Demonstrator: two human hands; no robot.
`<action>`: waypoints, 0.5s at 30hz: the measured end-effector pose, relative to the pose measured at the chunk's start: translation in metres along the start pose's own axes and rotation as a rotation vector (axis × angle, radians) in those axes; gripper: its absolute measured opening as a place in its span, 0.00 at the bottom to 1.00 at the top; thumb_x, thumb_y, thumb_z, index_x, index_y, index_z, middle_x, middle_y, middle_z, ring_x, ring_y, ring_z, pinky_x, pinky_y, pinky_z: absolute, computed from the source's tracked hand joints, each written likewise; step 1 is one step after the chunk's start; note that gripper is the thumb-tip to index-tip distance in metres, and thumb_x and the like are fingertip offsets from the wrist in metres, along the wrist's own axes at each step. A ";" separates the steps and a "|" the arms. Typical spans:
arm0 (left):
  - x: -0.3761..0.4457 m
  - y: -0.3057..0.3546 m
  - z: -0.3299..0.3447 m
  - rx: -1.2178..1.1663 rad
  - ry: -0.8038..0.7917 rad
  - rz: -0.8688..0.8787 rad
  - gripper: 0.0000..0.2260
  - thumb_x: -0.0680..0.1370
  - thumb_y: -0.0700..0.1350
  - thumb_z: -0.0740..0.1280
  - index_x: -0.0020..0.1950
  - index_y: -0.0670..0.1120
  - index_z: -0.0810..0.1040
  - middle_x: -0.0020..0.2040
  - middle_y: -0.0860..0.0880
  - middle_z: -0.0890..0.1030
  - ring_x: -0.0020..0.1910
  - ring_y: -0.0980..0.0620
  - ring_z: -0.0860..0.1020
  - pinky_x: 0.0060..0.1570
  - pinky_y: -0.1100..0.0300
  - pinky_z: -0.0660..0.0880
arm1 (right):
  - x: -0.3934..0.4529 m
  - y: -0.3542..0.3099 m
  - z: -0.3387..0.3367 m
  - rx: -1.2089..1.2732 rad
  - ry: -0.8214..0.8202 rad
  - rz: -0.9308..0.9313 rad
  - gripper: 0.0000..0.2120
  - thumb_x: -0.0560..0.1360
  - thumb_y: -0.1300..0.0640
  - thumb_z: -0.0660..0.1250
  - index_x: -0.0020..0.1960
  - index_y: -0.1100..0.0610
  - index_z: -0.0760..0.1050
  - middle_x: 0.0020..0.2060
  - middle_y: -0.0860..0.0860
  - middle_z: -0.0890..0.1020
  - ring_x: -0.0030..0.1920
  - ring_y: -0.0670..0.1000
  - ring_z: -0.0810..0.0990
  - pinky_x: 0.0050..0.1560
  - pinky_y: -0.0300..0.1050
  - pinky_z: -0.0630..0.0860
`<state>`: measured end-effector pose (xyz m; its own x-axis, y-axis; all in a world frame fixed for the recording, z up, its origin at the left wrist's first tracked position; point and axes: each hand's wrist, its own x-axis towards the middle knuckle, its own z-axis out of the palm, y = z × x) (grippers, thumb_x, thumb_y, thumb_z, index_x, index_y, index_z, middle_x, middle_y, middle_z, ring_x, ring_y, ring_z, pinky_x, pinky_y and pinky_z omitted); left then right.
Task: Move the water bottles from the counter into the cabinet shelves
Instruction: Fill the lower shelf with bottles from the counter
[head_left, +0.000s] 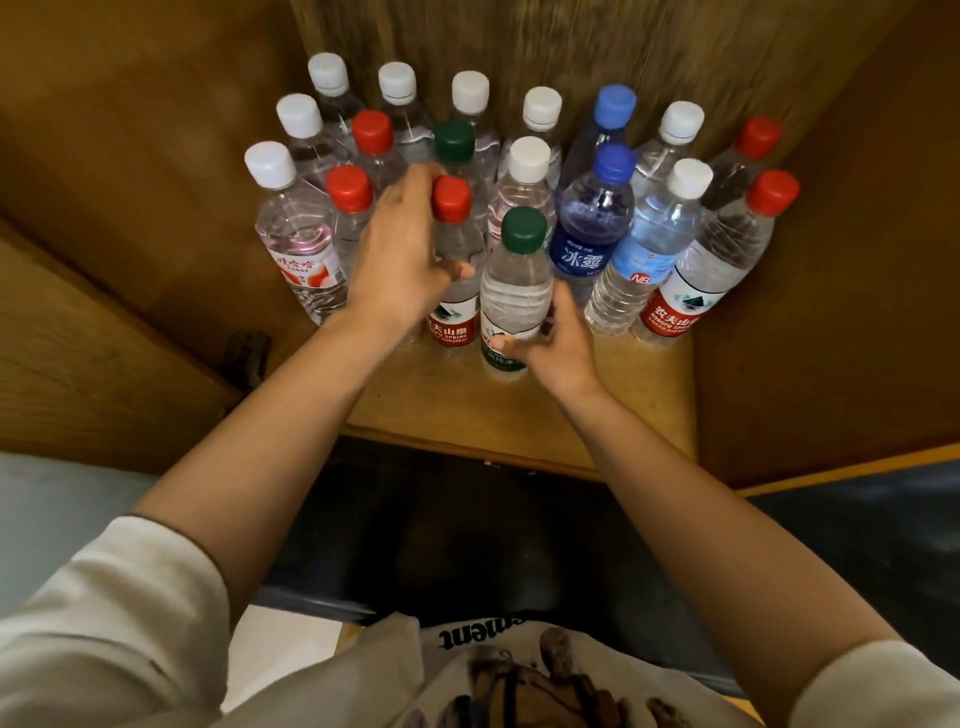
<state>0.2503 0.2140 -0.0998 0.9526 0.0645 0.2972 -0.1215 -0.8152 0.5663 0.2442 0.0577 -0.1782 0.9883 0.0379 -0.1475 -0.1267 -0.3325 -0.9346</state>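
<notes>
My left hand (400, 249) curls around the ribbed clear plastic of a red-capped bottle (453, 270). My right hand (558, 343) grips the green-capped bottle (514, 291) low on its label. Both bottles stand upright on the grainy wooden shelf (519, 410), at the front of a packed cluster of smooth round-capped bottles.

The red label of the right-hand red-capped bottle (711, 270) is showing white Chinese characters over "NONGFU SPR" — the rest is curving out of sight. A blue-labelled bottle (587, 244) is carrying "冰露" in white, and the pale-blue bottle (644, 249) beside it is showing "NB" (in a red circle). The shirt (493, 670) print is reading "ment" upside down — its start is hidden.
</notes>
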 end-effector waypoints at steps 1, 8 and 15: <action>0.001 -0.001 0.000 0.000 0.000 -0.005 0.32 0.66 0.41 0.77 0.65 0.43 0.65 0.62 0.44 0.74 0.64 0.45 0.71 0.63 0.54 0.67 | 0.002 0.000 0.002 0.005 0.012 0.006 0.34 0.63 0.63 0.77 0.64 0.53 0.66 0.62 0.53 0.75 0.64 0.53 0.72 0.65 0.56 0.70; -0.001 0.000 -0.003 0.036 0.002 0.008 0.35 0.65 0.41 0.77 0.67 0.46 0.63 0.64 0.46 0.72 0.66 0.45 0.70 0.62 0.52 0.68 | 0.007 -0.003 0.011 0.029 0.102 -0.038 0.35 0.64 0.64 0.76 0.66 0.55 0.64 0.63 0.53 0.74 0.64 0.51 0.72 0.64 0.50 0.71; -0.001 0.000 -0.007 0.069 -0.041 0.012 0.36 0.65 0.44 0.77 0.68 0.48 0.63 0.65 0.46 0.72 0.66 0.45 0.69 0.61 0.47 0.70 | 0.011 -0.005 0.013 0.011 0.104 -0.031 0.36 0.63 0.64 0.76 0.66 0.56 0.63 0.63 0.54 0.74 0.64 0.53 0.72 0.64 0.54 0.71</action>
<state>0.2477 0.2184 -0.0945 0.9620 0.0322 0.2713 -0.1147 -0.8535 0.5083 0.2549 0.0722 -0.1800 0.9952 -0.0504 -0.0840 -0.0958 -0.3226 -0.9417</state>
